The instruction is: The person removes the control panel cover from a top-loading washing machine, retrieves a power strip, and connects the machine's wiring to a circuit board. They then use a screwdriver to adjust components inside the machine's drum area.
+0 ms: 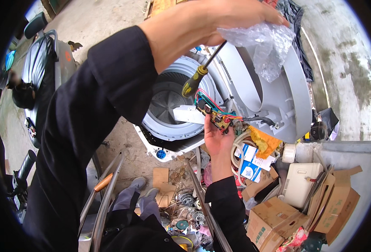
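Raised high at the top, my left hand (231, 17) is closed on a crumpled clear plastic bag (273, 52). A screwdriver (194, 81) with a yellow-and-black handle hangs handle down below that hand; its shaft runs up to the hand, and the grip on it is hidden. From below, my right hand (218, 138) holds a circuit board (221, 121) with red, green and blue wires. The board is beside the open tub of a top-loading washing machine (171, 133). A dark cable joins the board's wires to the machine's grey top panel (299, 92).
Metal bars (103, 210) stand close in front of me. Cardboard boxes (273, 220), a cream plastic case (301, 182) and a coiled hose (236, 157) crowd the right. Loose scrap (185, 216) covers the floor by my feet. A scooter (38, 80) is parked at left.
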Available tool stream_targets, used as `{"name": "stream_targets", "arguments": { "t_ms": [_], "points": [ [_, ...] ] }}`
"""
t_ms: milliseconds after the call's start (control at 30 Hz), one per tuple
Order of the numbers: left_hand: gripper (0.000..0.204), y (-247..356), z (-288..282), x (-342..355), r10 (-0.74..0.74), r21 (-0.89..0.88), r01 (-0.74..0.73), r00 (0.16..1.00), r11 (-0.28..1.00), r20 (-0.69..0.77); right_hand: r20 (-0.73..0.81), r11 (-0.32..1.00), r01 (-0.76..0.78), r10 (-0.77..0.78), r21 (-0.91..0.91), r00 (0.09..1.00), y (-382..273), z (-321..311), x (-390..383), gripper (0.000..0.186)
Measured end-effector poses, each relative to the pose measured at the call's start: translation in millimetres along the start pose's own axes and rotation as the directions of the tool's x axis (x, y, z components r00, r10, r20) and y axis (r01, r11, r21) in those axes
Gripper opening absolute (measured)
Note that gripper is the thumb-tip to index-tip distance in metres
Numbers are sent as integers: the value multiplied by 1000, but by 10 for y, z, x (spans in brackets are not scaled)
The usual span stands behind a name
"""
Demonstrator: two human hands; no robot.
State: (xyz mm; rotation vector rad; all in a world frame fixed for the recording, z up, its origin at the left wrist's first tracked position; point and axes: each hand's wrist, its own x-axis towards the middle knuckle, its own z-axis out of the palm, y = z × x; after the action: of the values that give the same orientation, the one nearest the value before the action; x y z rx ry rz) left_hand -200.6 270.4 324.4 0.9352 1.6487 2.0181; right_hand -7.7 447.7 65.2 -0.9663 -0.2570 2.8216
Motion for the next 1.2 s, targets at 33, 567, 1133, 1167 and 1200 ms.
{"name": "stream_targets", "arguments": {
  "t_ms": [33,567,1133,1167,1200],
  "points": [
    [33,-56,-39,66,-17,-45,18,1000,999,15,52,1000,-13,13,-10,999,-3,-52,-1,42],
    [38,-52,-104,34,108,21,-113,984,993,144,149,996,-92,92,-7,985,-110,-327,-257,46],
    [34,-141,-102,100,-4,-194,36,987,980,162,124,299,97,73,-949,990,-130,202,-840,22],
    [34,-133,-102,96,18,-155,6,988,988,153,212,179,189,123,-966,969,-162,385,-859,21],
    [34,-129,-86,100,42,-120,-24,988,992,151,289,59,283,175,-957,941,-190,578,-884,20]
  ]
}}
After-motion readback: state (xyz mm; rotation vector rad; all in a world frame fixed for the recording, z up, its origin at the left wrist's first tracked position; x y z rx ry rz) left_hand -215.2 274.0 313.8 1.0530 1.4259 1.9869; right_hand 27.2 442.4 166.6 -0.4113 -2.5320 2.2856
